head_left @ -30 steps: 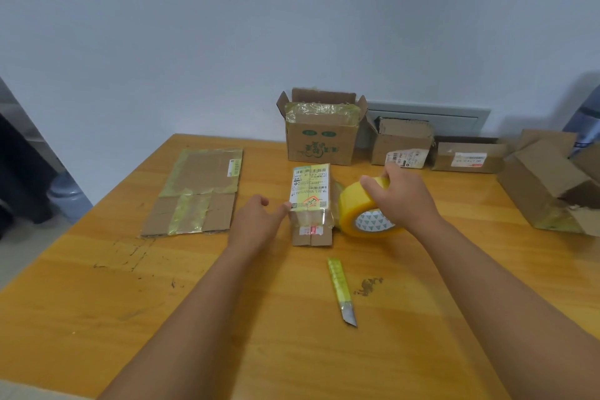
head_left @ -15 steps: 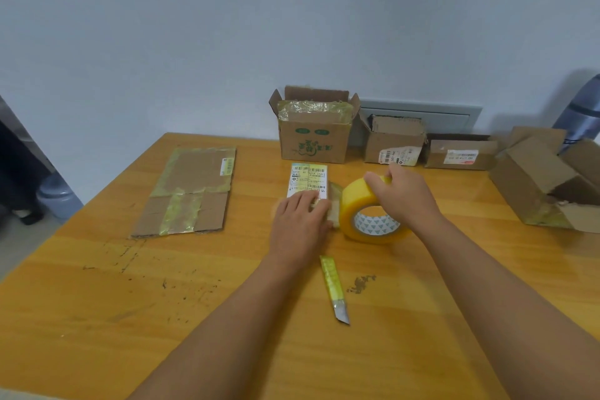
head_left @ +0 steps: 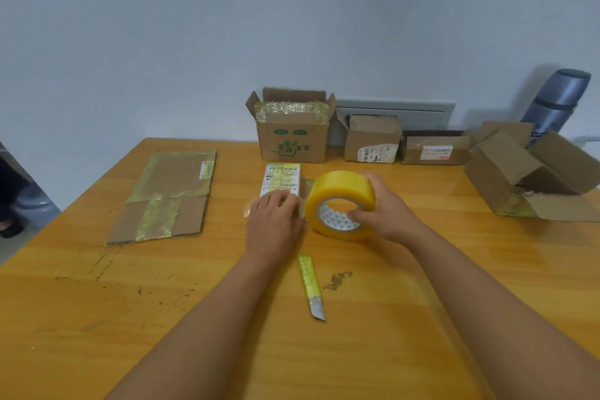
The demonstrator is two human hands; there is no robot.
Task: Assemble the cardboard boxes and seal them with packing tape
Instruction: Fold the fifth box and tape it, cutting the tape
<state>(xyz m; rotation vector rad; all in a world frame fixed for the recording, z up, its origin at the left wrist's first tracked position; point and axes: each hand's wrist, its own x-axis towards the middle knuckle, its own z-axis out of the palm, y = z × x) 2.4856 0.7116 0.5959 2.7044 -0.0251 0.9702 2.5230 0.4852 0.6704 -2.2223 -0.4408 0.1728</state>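
Small flat cardboard box with white shipping labels (head_left: 281,180) lies mid-table on the orange wooden table (head_left: 97,302). Left hand (head_left: 274,227) presses its near end with fingers laid flat. At its 3 o'clock, right hand (head_left: 386,209) grips the yellow roll of packing tape (head_left: 341,204), thumb in the core. Yellow-handled utility knife (head_left: 311,286) lies at 6 o'clock.

Wooden counter (head_left: 97,318), scuffed with dark marks. Dark debris patch (head_left: 337,280) just right of the utility knife (head_left: 311,286), which lies near centre, blade end toward the viewer. Grey flask (head_left: 555,101) upright at far right. White wall panel (head_left: 394,114) low on the wall behind.
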